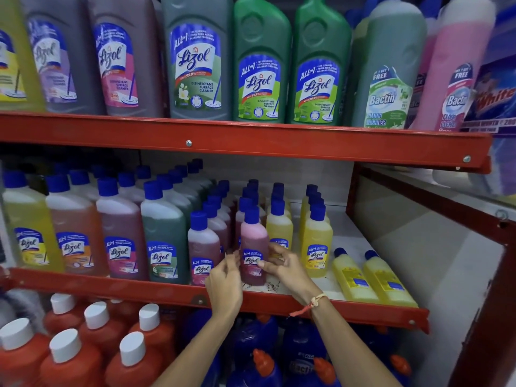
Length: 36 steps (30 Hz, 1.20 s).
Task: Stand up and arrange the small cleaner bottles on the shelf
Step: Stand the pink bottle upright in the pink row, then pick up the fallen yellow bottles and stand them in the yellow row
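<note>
A small pink cleaner bottle [253, 241] with a blue cap stands upright at the front of the middle shelf [363, 310]. My left hand [224, 277] touches its left side with the fingertips, and my right hand [282, 265] grips its right side. Behind and beside it stand rows of small pink bottles [203, 247] and small yellow bottles [317, 245], all upright. Two small yellow bottles [351, 276] [386, 279] lie flat on the shelf to the right, caps pointing to the back.
Larger cleaner bottles [120, 236] fill the left of the middle shelf. Big bottles [259, 62] line the upper red shelf. Below are orange bottles with white caps [95, 331] and blue bottles [262, 367]. A red frame post [491, 303] closes the right side.
</note>
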Motion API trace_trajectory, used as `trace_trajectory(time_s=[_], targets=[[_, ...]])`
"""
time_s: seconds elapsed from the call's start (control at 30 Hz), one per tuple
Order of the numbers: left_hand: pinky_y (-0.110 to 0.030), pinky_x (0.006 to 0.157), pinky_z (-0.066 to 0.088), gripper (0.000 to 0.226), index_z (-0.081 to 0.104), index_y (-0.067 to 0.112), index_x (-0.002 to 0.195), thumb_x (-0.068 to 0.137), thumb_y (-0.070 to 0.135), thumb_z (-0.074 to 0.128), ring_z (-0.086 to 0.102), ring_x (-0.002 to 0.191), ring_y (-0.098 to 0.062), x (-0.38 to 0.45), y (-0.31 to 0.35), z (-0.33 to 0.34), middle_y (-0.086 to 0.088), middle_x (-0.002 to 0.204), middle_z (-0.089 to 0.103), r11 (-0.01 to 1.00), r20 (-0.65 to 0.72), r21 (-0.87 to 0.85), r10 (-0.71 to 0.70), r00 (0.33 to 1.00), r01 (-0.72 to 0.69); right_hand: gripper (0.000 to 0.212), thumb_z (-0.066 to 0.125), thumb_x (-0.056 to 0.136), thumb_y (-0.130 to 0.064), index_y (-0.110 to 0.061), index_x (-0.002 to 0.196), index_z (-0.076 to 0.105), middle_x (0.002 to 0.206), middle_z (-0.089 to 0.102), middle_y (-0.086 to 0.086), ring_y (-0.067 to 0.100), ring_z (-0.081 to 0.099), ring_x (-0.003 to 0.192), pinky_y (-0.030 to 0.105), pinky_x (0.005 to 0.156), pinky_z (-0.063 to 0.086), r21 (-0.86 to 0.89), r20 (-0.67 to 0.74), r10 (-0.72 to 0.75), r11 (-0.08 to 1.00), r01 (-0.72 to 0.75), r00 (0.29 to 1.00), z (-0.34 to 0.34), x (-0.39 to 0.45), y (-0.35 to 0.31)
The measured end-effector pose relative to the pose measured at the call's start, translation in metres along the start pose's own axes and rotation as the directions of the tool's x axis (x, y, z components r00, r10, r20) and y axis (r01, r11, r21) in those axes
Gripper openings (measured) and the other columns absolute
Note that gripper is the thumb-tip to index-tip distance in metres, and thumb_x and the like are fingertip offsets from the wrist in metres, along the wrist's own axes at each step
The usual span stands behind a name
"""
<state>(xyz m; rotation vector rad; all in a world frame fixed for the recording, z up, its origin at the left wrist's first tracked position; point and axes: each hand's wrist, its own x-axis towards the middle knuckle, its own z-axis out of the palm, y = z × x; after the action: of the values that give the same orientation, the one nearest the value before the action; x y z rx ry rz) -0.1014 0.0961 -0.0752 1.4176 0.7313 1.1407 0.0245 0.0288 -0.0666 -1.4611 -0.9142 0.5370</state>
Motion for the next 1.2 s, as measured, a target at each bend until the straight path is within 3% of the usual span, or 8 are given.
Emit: trace_trajectory(time_s=[0.2,0.37,0.5,0.6,0.77,0.93,1.07,1.2], targets=[[-0.046,0.095,0.051,0.046,0.069,0.017,0.106,0.091,0.041,0.033,0.067,0.098,-0.022,-0.005,0.001,0.000,-0.007,0.102,0.075,0.990,-0.091,0.131,0.069,0.993,-0.057,0.058,0.068,0.083,0.001,-0.006,0.137,0.050,0.130,0.061,0.017,0.027,0.059,0.119,0.020,0.080,0.058,0.048,0.025,0.023,0.999,-0.025,0.999,0.004,0.004,-0.001],[-0.033,0.083,0.046,0.038,0.065,0.010,0.103,0.096,0.028,0.033,0.063,0.093,-0.024,-0.017,0.006,0.001,-0.011,0.099,0.070,0.965,-0.105,0.229,0.156,0.982,-0.129,0.059,0.073,0.078,0.002,-0.001,0.134,0.053,0.126,0.064,0.019,0.019,0.063,0.102,0.010,0.072,0.055,-0.138,-0.015,-0.039,0.990,0.037,0.999,0.001,-0.001,-0.014],[-0.019,0.081,0.037,0.023,0.057,0.017,0.107,0.094,0.021,0.038,0.055,0.094,-0.011,-0.045,0.012,0.011,0.003,0.104,0.057,0.954,-0.086,0.192,0.251,0.964,-0.231,0.052,0.075,0.078,-0.007,-0.006,0.128,0.060,0.120,0.067,0.008,0.021,0.064,0.112,0.028,0.094,0.052,-0.279,-0.035,-0.008,0.960,-0.002,0.999,-0.018,-0.016,-0.028],[-0.012,0.078,0.044,0.020,0.057,0.020,0.105,0.092,0.016,0.043,0.057,0.091,-0.003,-0.050,0.012,0.032,0.005,0.101,0.062,0.945,0.135,0.201,0.233,0.963,-0.257,0.016,0.071,0.082,-0.006,-0.015,0.095,0.075,0.093,0.075,0.003,0.020,0.071,0.092,0.031,0.083,0.060,-0.331,-0.218,-0.008,0.941,-0.066,0.976,-0.052,-0.033,-0.036],[-0.039,0.084,0.054,0.019,0.069,0.012,0.096,0.085,0.017,0.055,0.066,0.094,-0.026,-0.039,0.014,0.097,-0.012,0.100,0.073,0.917,0.476,0.362,-0.029,0.879,-0.166,0.024,0.052,0.088,-0.006,0.001,0.101,0.072,0.105,0.072,0.024,0.041,0.065,0.101,0.038,0.084,0.050,-0.694,-0.605,-0.159,0.587,-0.417,0.780,-0.127,-0.055,-0.042],[-0.047,0.080,0.057,0.027,0.058,0.008,0.067,0.073,0.032,0.067,0.065,0.081,-0.034,-0.039,0.008,0.159,-0.022,0.086,0.067,0.883,0.561,0.469,-0.277,0.780,-0.024,0.029,0.044,0.089,-0.003,0.003,0.115,0.056,0.123,0.062,0.024,0.040,0.056,0.117,0.037,0.090,0.046,-0.739,-0.567,0.070,0.398,-0.544,0.821,-0.148,-0.050,-0.027],[-0.042,0.078,0.056,0.033,0.062,0.005,0.078,0.055,0.024,0.076,0.067,0.089,-0.034,-0.039,0.007,0.174,-0.024,0.093,0.067,0.897,0.527,0.424,-0.355,0.773,0.123,0.034,0.045,0.090,-0.008,0.001,0.120,0.058,0.123,0.062,0.018,0.036,0.057,0.117,0.036,0.091,0.046,-0.700,-0.554,0.126,0.464,-0.542,0.823,-0.154,-0.048,-0.027],[-0.041,0.083,0.056,0.044,0.062,0.008,0.086,0.049,0.008,0.086,0.067,0.090,-0.029,-0.041,0.012,0.168,-0.013,0.093,0.069,0.935,0.474,0.290,-0.326,0.818,0.205,0.030,0.065,0.077,-0.014,0.001,0.102,0.071,0.089,0.063,0.012,0.029,0.064,0.090,0.042,0.086,0.055,-0.420,-0.567,0.243,0.737,-0.530,0.787,-0.174,-0.058,-0.024]])
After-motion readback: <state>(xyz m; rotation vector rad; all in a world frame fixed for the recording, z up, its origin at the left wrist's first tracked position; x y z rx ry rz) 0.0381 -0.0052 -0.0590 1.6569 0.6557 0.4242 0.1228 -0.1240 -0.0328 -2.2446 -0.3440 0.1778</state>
